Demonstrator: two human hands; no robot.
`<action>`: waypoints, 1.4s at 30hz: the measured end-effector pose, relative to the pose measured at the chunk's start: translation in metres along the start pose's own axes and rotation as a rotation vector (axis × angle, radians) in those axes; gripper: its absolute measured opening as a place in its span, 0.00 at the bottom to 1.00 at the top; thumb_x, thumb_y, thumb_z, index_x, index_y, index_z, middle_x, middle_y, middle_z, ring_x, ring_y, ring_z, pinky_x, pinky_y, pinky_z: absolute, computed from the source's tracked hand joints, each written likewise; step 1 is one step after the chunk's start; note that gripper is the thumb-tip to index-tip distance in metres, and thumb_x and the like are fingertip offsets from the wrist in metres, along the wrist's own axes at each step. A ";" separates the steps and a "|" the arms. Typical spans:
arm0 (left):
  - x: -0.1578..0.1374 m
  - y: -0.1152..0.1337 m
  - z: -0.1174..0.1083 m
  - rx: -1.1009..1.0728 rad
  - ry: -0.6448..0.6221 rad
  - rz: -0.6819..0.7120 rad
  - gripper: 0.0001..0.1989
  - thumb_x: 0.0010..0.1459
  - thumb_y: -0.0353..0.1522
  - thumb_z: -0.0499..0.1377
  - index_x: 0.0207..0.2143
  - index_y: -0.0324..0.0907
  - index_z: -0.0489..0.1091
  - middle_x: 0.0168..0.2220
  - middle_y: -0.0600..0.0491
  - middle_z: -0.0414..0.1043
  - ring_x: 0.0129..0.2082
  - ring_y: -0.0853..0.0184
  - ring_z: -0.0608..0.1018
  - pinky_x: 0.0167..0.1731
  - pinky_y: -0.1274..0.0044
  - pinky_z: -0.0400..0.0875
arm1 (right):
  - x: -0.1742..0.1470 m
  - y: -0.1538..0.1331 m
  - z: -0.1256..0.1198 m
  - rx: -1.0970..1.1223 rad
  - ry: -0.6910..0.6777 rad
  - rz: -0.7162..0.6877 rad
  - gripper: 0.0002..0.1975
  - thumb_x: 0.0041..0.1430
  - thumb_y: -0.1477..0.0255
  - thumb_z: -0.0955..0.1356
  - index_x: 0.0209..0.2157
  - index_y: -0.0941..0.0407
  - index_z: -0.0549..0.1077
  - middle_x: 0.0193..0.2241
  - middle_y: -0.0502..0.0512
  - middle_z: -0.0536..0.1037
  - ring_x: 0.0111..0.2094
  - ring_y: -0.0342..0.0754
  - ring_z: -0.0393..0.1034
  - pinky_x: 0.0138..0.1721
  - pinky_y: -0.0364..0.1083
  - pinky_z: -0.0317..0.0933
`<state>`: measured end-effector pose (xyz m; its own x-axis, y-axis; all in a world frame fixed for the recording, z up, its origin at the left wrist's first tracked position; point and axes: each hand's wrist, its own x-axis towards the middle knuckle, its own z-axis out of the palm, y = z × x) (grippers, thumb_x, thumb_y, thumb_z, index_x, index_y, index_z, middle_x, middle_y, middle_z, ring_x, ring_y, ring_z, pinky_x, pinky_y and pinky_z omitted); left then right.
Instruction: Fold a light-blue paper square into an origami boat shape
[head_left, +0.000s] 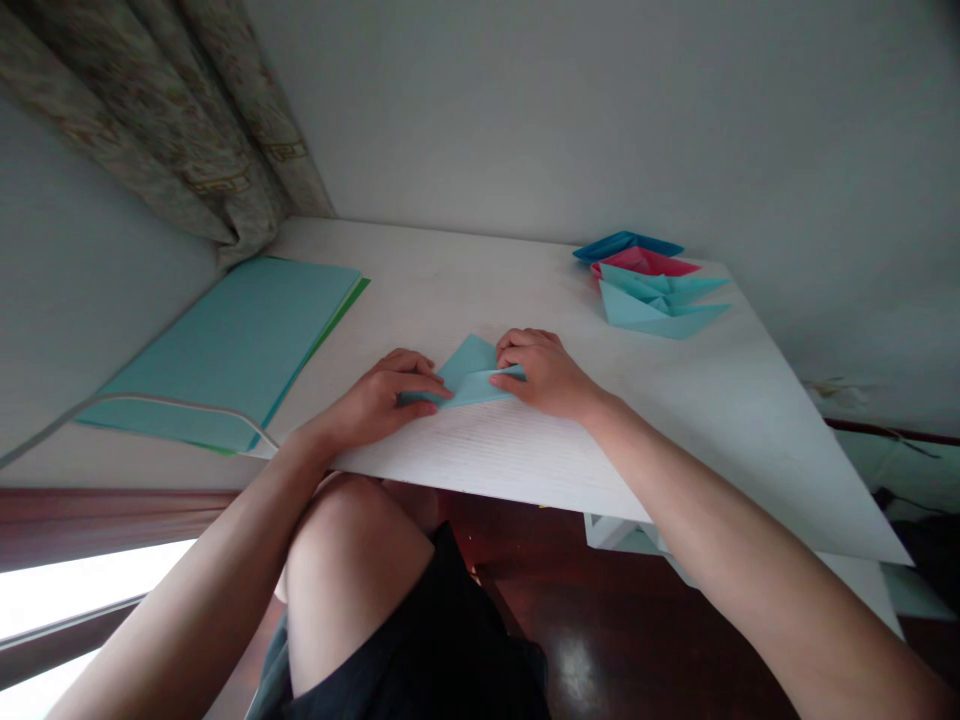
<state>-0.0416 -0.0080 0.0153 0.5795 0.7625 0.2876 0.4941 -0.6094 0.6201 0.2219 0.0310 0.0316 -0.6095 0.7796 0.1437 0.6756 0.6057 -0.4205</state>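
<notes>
A light blue sheet of paper (476, 385), folded to a triangle with a band along its lower edge, lies on the white table (450, 280) near its front edge. Its point faces away from me. My left hand (394, 395) grips the left corner between thumb and fingers, and my right hand (541, 370) grips the right corner the same way. Both corners are partly hidden under my fingers.
Folded paper boats in dark blue (626, 245), pink (649, 263) and light blue (660, 308) stand at the back right. A stack of coloured paper (240, 340) lies on the left, crossed by a white cable (180, 402). A curtain (225, 130) hangs at the back left corner.
</notes>
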 end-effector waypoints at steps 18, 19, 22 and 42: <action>0.004 -0.011 -0.002 -0.125 0.025 0.081 0.08 0.60 0.32 0.60 0.39 0.47 0.79 0.38 0.50 0.79 0.46 0.61 0.75 0.48 0.65 0.71 | 0.001 0.001 0.001 0.008 -0.001 0.005 0.06 0.58 0.69 0.69 0.27 0.55 0.74 0.38 0.53 0.74 0.42 0.50 0.67 0.51 0.53 0.51; 0.004 -0.012 -0.002 -0.128 0.028 0.084 0.08 0.60 0.32 0.60 0.39 0.47 0.79 0.38 0.50 0.79 0.47 0.61 0.75 0.48 0.65 0.70 | 0.001 0.001 0.001 0.007 -0.001 0.007 0.06 0.57 0.69 0.69 0.27 0.55 0.74 0.38 0.53 0.74 0.42 0.50 0.67 0.51 0.52 0.51; 0.003 -0.013 -0.002 -0.130 0.039 0.089 0.08 0.61 0.32 0.59 0.40 0.47 0.78 0.38 0.50 0.79 0.46 0.61 0.75 0.48 0.65 0.70 | 0.001 0.000 0.000 0.000 -0.001 0.006 0.05 0.57 0.70 0.69 0.28 0.55 0.74 0.37 0.53 0.74 0.42 0.50 0.67 0.50 0.52 0.51; 0.003 -0.004 0.005 0.191 0.091 -0.023 0.17 0.64 0.36 0.54 0.51 0.38 0.71 0.33 0.49 0.73 0.35 0.63 0.71 0.41 0.68 0.66 | 0.001 -0.001 -0.002 0.017 -0.001 -0.010 0.06 0.57 0.70 0.68 0.27 0.55 0.73 0.38 0.51 0.75 0.41 0.49 0.68 0.50 0.52 0.50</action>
<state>-0.0387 -0.0038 0.0104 0.5100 0.7882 0.3446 0.6258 -0.6148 0.4800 0.2216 0.0311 0.0334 -0.6165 0.7734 0.1472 0.6624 0.6106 -0.4340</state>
